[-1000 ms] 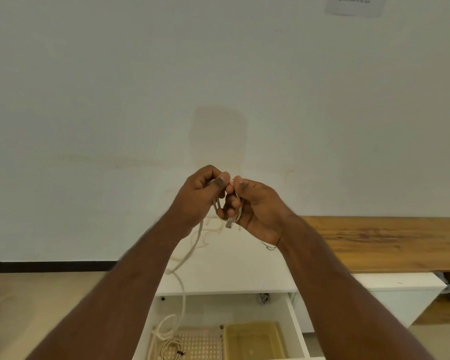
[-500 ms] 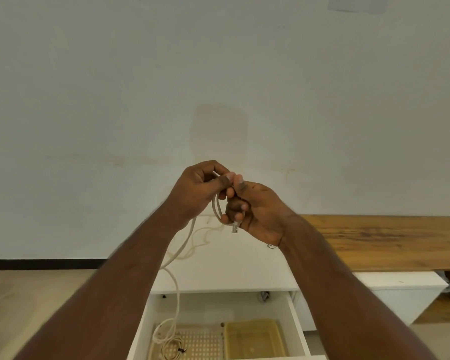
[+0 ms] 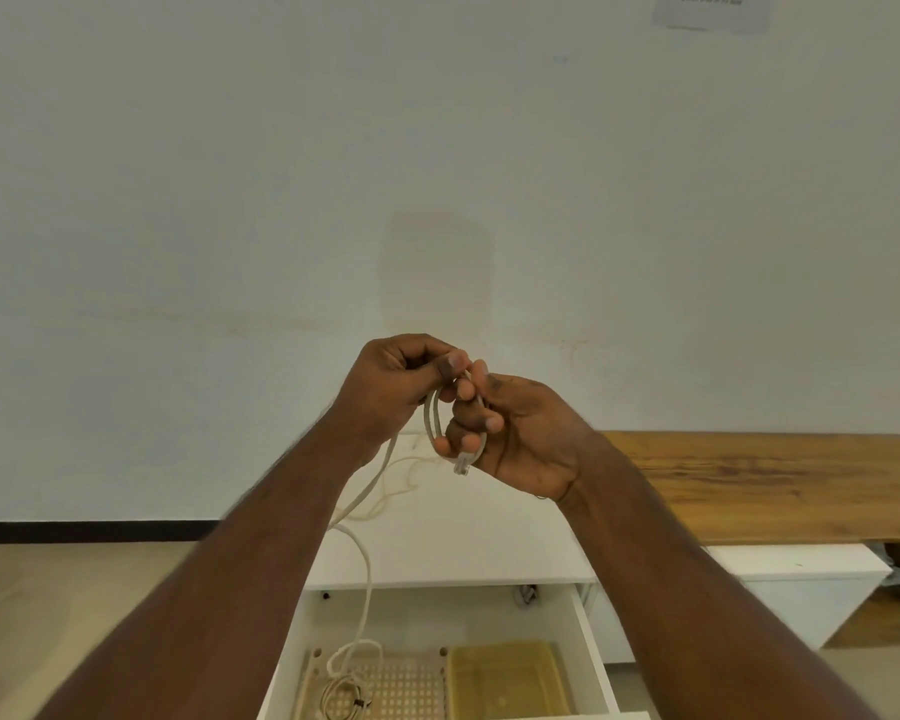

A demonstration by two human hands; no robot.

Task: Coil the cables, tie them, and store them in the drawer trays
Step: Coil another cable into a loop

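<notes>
Both my hands are raised in front of the wall with a beige cable (image 3: 367, 574) between them. My left hand (image 3: 393, 387) pinches the cable near its top between thumb and fingers. My right hand (image 3: 510, 433) has fingers curled round a small coil of loops (image 3: 434, 415), and a clear plug (image 3: 462, 464) sticks out below them. The rest of the cable hangs down over the white cabinet top into the open drawer (image 3: 591, 662). There it ends in a perforated beige tray (image 3: 411, 688), where another coiled cable (image 3: 341, 691) lies. A yellow tray (image 3: 510, 678) sits beside it.
A white cabinet top (image 3: 463, 553) lies under my hands, with loose cable loops on it. A wooden bench top (image 3: 780, 485) runs off to the right along the wall. A paper notice (image 3: 710, 10) hangs on the wall at upper right.
The coil in my right hand has gained a loop. My left hand has shifted slightly up along the cable, and the hanging length has been drawn up.
</notes>
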